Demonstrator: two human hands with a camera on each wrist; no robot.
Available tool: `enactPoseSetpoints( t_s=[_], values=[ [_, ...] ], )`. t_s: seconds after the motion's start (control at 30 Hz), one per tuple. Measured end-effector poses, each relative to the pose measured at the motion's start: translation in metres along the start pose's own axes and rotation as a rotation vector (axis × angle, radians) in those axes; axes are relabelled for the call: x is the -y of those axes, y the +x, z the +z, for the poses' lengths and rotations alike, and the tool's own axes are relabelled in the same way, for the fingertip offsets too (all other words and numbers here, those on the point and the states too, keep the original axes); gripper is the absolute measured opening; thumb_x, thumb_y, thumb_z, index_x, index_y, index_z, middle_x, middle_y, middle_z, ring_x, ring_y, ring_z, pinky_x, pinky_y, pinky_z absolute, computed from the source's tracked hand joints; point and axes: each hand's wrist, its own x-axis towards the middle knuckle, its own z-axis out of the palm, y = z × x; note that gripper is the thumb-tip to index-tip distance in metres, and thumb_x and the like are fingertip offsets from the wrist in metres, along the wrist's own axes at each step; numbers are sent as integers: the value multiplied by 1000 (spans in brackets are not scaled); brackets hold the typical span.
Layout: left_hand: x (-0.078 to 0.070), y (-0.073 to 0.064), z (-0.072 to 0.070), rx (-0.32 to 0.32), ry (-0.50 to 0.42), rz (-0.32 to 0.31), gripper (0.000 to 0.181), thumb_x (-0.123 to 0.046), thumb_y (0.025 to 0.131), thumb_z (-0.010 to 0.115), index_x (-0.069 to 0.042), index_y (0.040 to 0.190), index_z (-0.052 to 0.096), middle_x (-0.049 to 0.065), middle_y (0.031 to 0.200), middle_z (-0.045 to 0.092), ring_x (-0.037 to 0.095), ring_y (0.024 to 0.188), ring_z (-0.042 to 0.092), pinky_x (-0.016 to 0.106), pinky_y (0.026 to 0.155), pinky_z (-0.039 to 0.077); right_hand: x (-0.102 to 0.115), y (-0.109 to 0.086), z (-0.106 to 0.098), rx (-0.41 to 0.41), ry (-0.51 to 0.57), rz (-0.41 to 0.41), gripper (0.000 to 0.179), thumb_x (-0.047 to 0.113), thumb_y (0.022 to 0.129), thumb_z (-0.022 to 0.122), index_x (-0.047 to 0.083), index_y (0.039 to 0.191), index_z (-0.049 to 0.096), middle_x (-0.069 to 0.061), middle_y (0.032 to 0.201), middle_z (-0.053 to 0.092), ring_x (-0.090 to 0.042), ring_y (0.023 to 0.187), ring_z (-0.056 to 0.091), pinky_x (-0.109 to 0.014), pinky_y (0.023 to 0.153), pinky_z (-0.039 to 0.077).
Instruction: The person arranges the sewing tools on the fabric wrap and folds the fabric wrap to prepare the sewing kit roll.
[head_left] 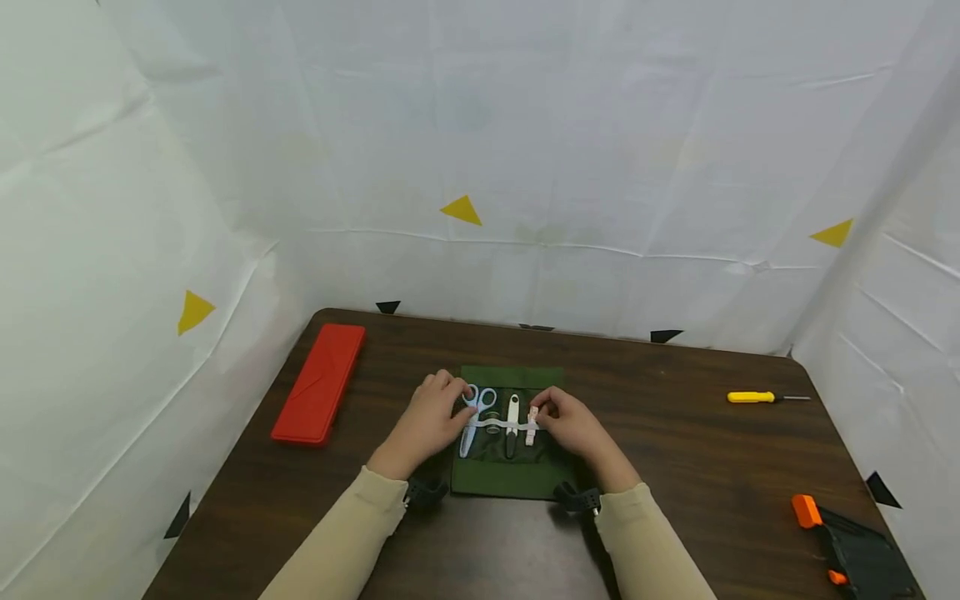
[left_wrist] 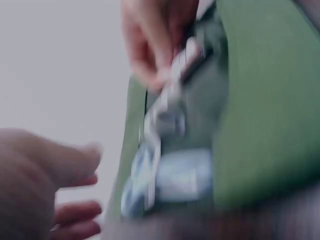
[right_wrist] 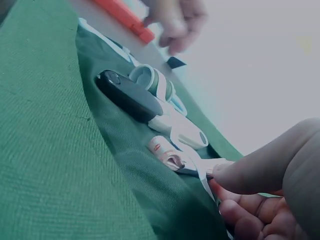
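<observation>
An open green fabric case lies flat, with a white elastic band across its dark lining. Light-blue scissors, a small cylinder, a black-and-white slim tool and a small pink-and-white piece with a metal part sit under the band. My right hand pinches the top end of the pink-and-white piece between thumb and fingers, right by the band. Beside the scissor handles, my left hand has its fingers loosely bent and holds nothing; it is blurred in the right wrist view.
A red case lies on the brown table to the left. At the right are a yellow-handled screwdriver and a black-and-orange tool near the edge. White sheeting rises behind the table.
</observation>
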Motion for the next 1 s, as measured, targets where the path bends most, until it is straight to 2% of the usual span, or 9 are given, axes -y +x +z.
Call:
enactPoseSetpoints(
  t_s=[0.03, 0.1, 0.23, 0.33, 0.5, 0.63, 0.8, 0.9, 1.0],
  values=[
    [8, -3, -1, 38, -16, -8, 38, -36, 104, 77, -15, 134, 69, 4, 128, 64, 24, 115, 58, 48, 103, 50, -1, 0, 0, -8, -2, -4, 16, 9, 108, 65, 7, 124, 67, -6, 101, 66, -19, 91, 60, -36, 79, 48],
    [20, -9, -2, 124, -57, -18, 59, -42, 99, 81, -13, 147, 62, 7, 146, 61, 28, 136, 58, 54, 118, 48, -3, -1, -2, -21, -1, -13, 19, 8, 108, 65, 6, 126, 66, -7, 103, 66, -19, 94, 62, -36, 80, 50],
    [31, -13, 1, 255, -130, -1, 98, -51, 89, 89, -8, 165, 43, 12, 173, 43, 35, 163, 39, 61, 135, 26, -11, -7, -10, -8, 67, -54, 27, 6, 109, 63, 4, 136, 62, -13, 115, 66, -24, 104, 65, -34, 86, 54],
    [33, -14, 4, 299, -126, 18, 110, -53, 86, 91, -8, 170, 37, 10, 179, 33, 32, 169, 26, 61, 139, 13, -21, -13, -20, -18, 128, -124, 33, 4, 108, 64, 2, 141, 59, -19, 127, 65, -32, 114, 65, -37, 92, 57],
    [35, -14, 6, 298, -121, 27, 108, -51, 85, 93, -9, 170, 38, 4, 181, 30, 27, 171, 21, 58, 140, 6, -39, -25, -34, -80, 61, -190, 43, 12, 103, 77, 7, 143, 61, -14, 142, 62, -36, 134, 60, -55, 112, 52],
    [39, -14, 11, 287, -147, 53, 107, -48, 87, 92, -9, 170, 37, 5, 182, 27, 28, 172, 18, 58, 140, 6, -48, -31, -38, -37, 11, -199, 60, 21, 96, 86, 13, 149, 59, -9, 152, 56, -34, 147, 51, -63, 122, 42],
    [41, -13, 17, 254, -121, 72, 106, -51, 88, 89, -12, 171, 36, 1, 183, 25, 26, 172, 18, 59, 140, 7, -47, -32, -36, 51, -117, -255, 77, 27, 87, 95, 14, 153, 59, -13, 160, 49, -41, 154, 39, -70, 122, 39],
    [41, -13, 21, 226, -96, 77, 105, -54, 89, 88, -12, 171, 38, 1, 183, 25, 28, 171, 20, 62, 139, 9, -45, -32, -34, 60, -187, -266, 77, 26, 85, 96, 13, 152, 60, -15, 162, 47, -44, 154, 37, -73, 120, 40],
    [41, -14, 25, 208, -59, 76, 105, -60, 88, 86, -13, 170, 39, 0, 182, 26, 28, 171, 21, 63, 138, 11, -43, -31, -33, 50, -180, -251, 73, 19, 87, 94, 13, 151, 60, -16, 162, 47, -45, 156, 36, -73, 120, 41]
  ],
)
